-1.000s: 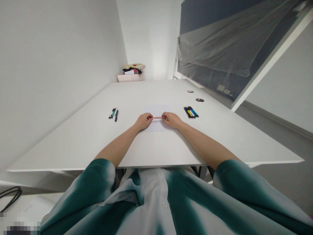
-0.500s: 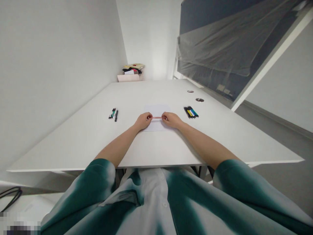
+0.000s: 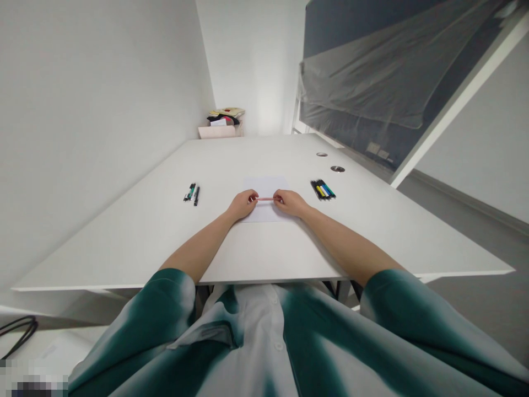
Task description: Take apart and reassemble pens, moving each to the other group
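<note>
A thin pink stick (image 3: 265,199), like a pencil or slim pen, is stretched level between my two hands. My left hand (image 3: 243,204) pinches its left end, and my right hand (image 3: 291,202) pinches the right end. The fingers hide both tips, so I cannot tell its exact kind. Beneath the hands lies a white sheet of paper (image 3: 264,215). Left of my left hand are a few pens (image 3: 190,192) with dark and green parts, and a black pen (image 3: 196,195) beside them. Several markers (image 3: 323,189) in black, yellow, blue and green lie side by side right of my right hand.
The white table (image 3: 144,242) runs away from me, with a wall on its left. Two round grommets (image 3: 338,169) sit in its right side. A pinkish box (image 3: 219,130) with piled items is at the far end. A dark panel under plastic sheeting (image 3: 372,82) stands at right.
</note>
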`<state>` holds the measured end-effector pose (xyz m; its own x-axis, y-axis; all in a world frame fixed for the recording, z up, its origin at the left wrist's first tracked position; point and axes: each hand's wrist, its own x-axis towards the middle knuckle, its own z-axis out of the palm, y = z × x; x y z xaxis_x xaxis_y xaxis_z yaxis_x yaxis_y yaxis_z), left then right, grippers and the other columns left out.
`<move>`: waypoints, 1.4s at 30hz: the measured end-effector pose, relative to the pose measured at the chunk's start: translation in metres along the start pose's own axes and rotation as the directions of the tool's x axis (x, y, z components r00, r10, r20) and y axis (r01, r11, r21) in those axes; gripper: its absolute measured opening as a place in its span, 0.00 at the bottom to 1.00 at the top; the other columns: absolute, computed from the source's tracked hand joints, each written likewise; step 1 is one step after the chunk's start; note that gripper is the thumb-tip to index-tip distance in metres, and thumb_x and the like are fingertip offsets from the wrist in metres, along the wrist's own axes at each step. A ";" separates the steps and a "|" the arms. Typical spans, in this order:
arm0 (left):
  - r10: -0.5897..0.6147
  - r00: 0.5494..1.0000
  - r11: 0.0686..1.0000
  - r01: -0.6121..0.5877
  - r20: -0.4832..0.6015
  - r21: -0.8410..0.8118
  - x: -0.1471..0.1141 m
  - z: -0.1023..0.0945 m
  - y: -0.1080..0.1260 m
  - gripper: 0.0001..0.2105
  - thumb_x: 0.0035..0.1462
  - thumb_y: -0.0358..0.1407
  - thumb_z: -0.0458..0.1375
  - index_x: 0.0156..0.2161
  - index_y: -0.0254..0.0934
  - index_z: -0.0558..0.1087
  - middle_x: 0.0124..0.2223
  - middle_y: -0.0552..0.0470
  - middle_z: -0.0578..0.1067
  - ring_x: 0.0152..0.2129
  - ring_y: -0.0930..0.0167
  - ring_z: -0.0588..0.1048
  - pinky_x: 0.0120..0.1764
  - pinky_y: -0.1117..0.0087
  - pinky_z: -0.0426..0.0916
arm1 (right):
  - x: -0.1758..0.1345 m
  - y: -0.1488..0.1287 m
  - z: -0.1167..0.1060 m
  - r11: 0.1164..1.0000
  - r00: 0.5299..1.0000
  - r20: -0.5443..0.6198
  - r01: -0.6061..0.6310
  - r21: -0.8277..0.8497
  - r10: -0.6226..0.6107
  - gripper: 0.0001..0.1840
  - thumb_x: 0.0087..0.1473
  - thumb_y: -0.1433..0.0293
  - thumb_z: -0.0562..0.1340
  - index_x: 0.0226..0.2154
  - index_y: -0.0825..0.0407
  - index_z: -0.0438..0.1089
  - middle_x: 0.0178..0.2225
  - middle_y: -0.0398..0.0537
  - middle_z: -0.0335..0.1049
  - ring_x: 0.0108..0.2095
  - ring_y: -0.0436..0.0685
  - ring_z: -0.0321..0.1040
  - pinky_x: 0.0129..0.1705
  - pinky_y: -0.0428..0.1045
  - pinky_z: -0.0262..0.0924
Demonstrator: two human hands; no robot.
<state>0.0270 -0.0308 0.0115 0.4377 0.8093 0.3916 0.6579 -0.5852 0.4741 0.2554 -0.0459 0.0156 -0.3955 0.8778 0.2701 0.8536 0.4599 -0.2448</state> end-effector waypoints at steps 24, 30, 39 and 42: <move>0.005 1.000 1.000 -0.005 0.006 0.031 0.001 0.000 -0.001 0.08 0.57 0.32 0.55 0.39 0.36 0.75 0.38 0.48 0.78 0.35 0.68 0.75 0.44 0.65 0.71 | 0.001 -0.001 -0.001 1.000 1.000 0.023 -0.003 -0.016 0.004 0.13 0.59 0.69 0.57 0.44 0.53 0.72 0.41 0.52 0.77 0.38 0.56 0.69 0.39 0.47 0.55; -0.037 0.999 0.999 0.036 0.005 0.035 0.002 0.000 -0.002 0.10 0.58 0.33 0.54 0.40 0.35 0.77 0.39 0.47 0.80 0.36 0.67 0.76 0.45 0.65 0.71 | 0.000 -0.001 -0.001 1.000 1.000 0.026 -0.005 -0.014 0.005 0.13 0.59 0.70 0.57 0.44 0.53 0.72 0.41 0.53 0.77 0.39 0.56 0.69 0.39 0.47 0.55; -0.097 0.995 0.995 0.097 0.008 -0.003 0.005 0.000 -0.002 0.11 0.59 0.33 0.54 0.40 0.34 0.78 0.40 0.46 0.81 0.37 0.67 0.77 0.46 0.65 0.70 | 0.000 -0.004 -0.003 1.000 1.000 0.023 -0.004 0.001 0.004 0.13 0.60 0.69 0.55 0.44 0.54 0.73 0.42 0.53 0.77 0.39 0.56 0.69 0.40 0.47 0.55; -0.100 0.995 0.995 0.100 0.011 0.006 0.005 0.000 -0.002 0.11 0.60 0.33 0.53 0.40 0.33 0.77 0.39 0.46 0.80 0.36 0.67 0.76 0.45 0.66 0.70 | 0.001 -0.002 -0.002 1.000 1.000 0.010 0.005 0.006 -0.005 0.13 0.60 0.70 0.56 0.43 0.54 0.73 0.41 0.53 0.76 0.39 0.56 0.69 0.39 0.47 0.55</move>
<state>0.0277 -0.0257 0.0118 0.3768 0.8642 0.3335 0.7016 -0.5013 0.5064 0.2537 -0.0467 0.0178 -0.4033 0.8769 0.2616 0.8497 0.4649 -0.2485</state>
